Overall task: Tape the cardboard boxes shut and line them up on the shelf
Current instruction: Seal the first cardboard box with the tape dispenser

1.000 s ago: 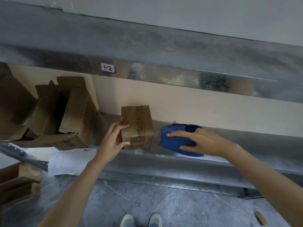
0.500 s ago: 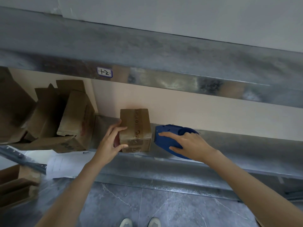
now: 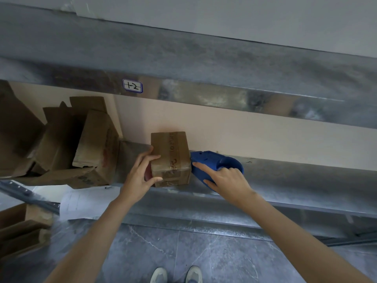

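Here the small box [image 3: 169, 158] sits at the front edge of the shelf [image 3: 306, 176], long axis running toward the wall [image 3: 244, 131]. The left hand [image 3: 138, 178] clamps its grip on the box's left side. The right hand [image 3: 228, 180] wraps its grip on the blue tape dispenser [image 3: 210, 162], whose nose touches the box's right face.

dull metal, brown card, blue plastic
the shelf [image 3: 285, 176] is grey sheet metal, mottled, with only a faint shine along its front lip. the box [image 3: 169, 152] is matt brown cardboard with a strip of clear glossy tape [image 3: 170, 174] across it; the pile of boxes [image 3: 93, 139] is the same rough card. the tape dispenser [image 3: 212, 160] is smooth blue plastic. the floor [image 3: 204, 252] is smooth, veined grey stone.
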